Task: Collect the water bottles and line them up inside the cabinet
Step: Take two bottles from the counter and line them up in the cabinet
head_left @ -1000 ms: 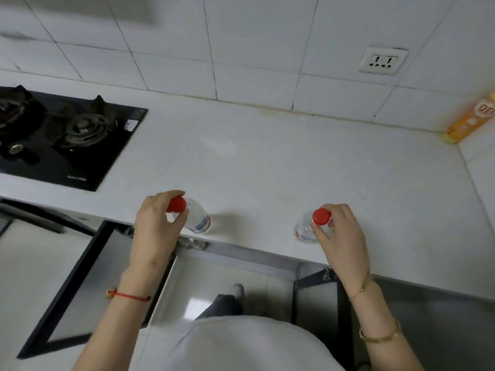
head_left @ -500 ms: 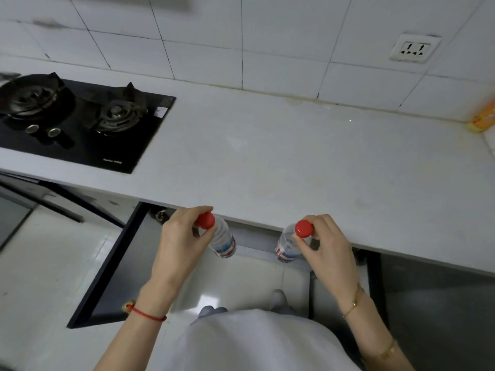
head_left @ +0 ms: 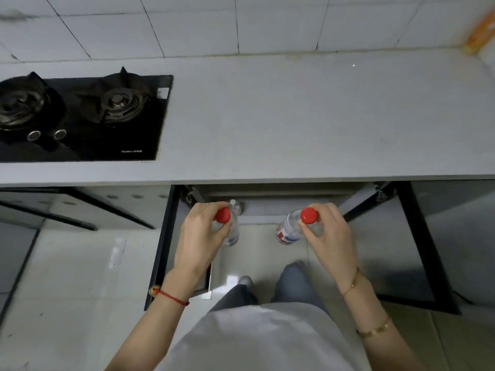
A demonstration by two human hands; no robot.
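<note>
L hand (head_left: 205,234) & R hand (head_left: 330,234) each pinch-grip a clear plastic red-capped bottle, left bottle (head_left: 232,231) & right bottle (head_left: 290,231).

A single head-mounted wide-angle view looks steeply down from above the person's torso. The optical axis faces the tiled wall (head_left: 267,22), which fills the top edge. The worktop (head_left: 294,116) spans the upper half, with the gas hob (head_left: 80,116) at upper left. The open cabinet (head_left: 267,194) below the worktop edge sits mid-frame, at arm's reach. Floor tiles (head_left: 67,277) and the person's legs occupy the lower portion. Straight lines bow near the frame edges.
</note>
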